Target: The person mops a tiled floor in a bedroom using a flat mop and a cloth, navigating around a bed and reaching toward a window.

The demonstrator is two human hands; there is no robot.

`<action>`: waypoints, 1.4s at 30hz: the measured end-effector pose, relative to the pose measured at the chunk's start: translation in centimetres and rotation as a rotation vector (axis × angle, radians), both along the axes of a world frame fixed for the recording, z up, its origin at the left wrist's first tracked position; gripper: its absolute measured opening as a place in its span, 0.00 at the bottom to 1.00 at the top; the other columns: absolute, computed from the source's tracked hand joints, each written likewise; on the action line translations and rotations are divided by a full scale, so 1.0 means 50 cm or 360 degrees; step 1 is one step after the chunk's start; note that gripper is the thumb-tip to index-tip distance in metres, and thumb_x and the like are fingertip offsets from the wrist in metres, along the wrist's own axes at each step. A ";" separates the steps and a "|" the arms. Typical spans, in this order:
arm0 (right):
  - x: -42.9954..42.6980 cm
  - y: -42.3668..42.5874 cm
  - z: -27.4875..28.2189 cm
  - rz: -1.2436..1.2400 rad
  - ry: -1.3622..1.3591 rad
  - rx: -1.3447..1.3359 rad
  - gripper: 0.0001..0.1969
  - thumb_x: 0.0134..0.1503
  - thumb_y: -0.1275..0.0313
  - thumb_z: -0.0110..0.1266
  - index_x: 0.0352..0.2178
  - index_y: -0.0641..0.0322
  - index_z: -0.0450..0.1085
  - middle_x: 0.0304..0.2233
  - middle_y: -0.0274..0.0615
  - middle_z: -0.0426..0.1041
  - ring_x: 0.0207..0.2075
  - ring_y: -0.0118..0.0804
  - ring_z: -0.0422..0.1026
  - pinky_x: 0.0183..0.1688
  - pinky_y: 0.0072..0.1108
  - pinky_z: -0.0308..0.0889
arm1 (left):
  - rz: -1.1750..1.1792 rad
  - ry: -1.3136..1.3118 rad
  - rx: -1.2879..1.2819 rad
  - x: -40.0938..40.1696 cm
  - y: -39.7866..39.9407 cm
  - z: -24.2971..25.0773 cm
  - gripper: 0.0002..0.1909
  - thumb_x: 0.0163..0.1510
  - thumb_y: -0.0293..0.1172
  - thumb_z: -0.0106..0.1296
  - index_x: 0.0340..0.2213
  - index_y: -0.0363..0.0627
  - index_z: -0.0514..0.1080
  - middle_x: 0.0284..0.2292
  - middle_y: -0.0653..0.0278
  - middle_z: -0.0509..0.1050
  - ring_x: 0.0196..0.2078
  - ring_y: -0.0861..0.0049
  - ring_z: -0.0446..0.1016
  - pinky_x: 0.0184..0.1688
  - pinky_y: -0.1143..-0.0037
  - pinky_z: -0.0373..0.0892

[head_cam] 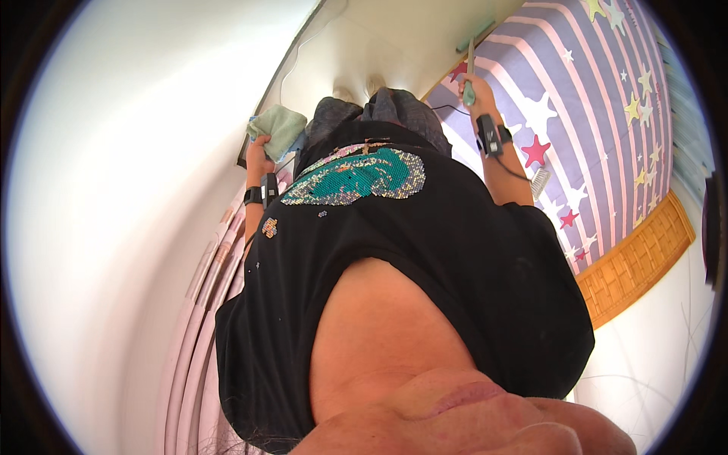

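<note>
My left hand [259, 154] grips a folded pale green cloth [280, 132] beside my left thigh. Some blue fabric shows at the cloth's lower edge. On the other side, my right hand [479, 94] is closed around the green grip of a long-handled cleaning tool [471, 57]. Its narrow green head [476, 36] is by the floor along the bed's edge; I cannot tell whether it is a squeegee or a mop. My right arm reaches over the bed [546, 74], which has a purple and pink striped sheet with stars.
Black devices are strapped to my left wrist [267, 189] and right wrist [490, 135], with dark cables. A white bristled object [540, 182] shows near my right forearm. A woven-pattern wooden bed end [637, 256] stands to the right. A white cable [293, 62] runs along the pale floor [392, 34].
</note>
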State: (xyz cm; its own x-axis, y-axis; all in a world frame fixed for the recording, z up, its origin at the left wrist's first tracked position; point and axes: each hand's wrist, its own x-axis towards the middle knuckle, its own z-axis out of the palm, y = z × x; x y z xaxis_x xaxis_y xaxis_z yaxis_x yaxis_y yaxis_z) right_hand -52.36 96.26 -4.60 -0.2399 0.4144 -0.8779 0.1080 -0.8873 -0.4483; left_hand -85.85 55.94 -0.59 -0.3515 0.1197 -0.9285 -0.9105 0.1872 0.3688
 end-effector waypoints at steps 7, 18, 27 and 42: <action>0.006 0.188 -0.049 -0.0066 0.0224 -0.0311 0.11 0.48 0.68 0.41 0.13 0.57 0.58 0.09 0.35 0.59 0.09 0.29 0.57 0.09 0.19 0.54 | -0.0221 0.0225 0.0004 -0.071 0.079 -0.016 0.15 0.41 0.24 0.44 0.35 0.35 0.60 0.30 0.55 0.68 0.31 0.66 0.70 0.32 0.70 0.69; -0.024 0.064 -0.021 0.0192 -0.0023 0.0219 0.11 0.45 0.69 0.45 0.13 0.62 0.61 0.08 0.38 0.60 0.07 0.31 0.58 0.07 0.20 0.55 | -0.0282 0.0278 0.0124 -0.145 0.160 0.082 0.18 0.40 0.21 0.44 0.37 0.34 0.59 0.34 0.53 0.66 0.33 0.63 0.69 0.35 0.69 0.69; -0.049 0.068 -0.025 0.0327 0.0243 0.0152 0.05 0.48 0.73 0.42 0.29 0.61 0.58 0.13 0.34 0.60 0.10 0.22 0.60 0.07 0.12 0.53 | -0.0300 0.0261 0.0203 -0.214 0.188 0.055 0.18 0.39 0.23 0.45 0.36 0.33 0.59 0.32 0.54 0.66 0.31 0.65 0.69 0.33 0.70 0.69; -0.231 0.042 0.156 0.0997 0.0348 -0.0437 0.07 0.46 0.69 0.45 0.28 0.56 0.60 0.16 0.30 0.64 0.11 0.20 0.60 0.09 0.12 0.53 | -0.0199 0.0306 0.0034 -0.203 0.189 0.075 0.18 0.40 0.22 0.45 0.37 0.35 0.59 0.32 0.54 0.66 0.31 0.63 0.69 0.33 0.68 0.69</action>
State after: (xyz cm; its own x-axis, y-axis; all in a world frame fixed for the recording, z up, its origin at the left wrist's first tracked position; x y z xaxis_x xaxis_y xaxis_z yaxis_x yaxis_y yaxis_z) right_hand -63.89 98.38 3.20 -0.5424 -0.0875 -0.8356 0.5671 -0.7720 -0.2872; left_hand -95.99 65.40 3.15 -0.5027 0.1924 -0.8428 -0.7933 0.2845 0.5382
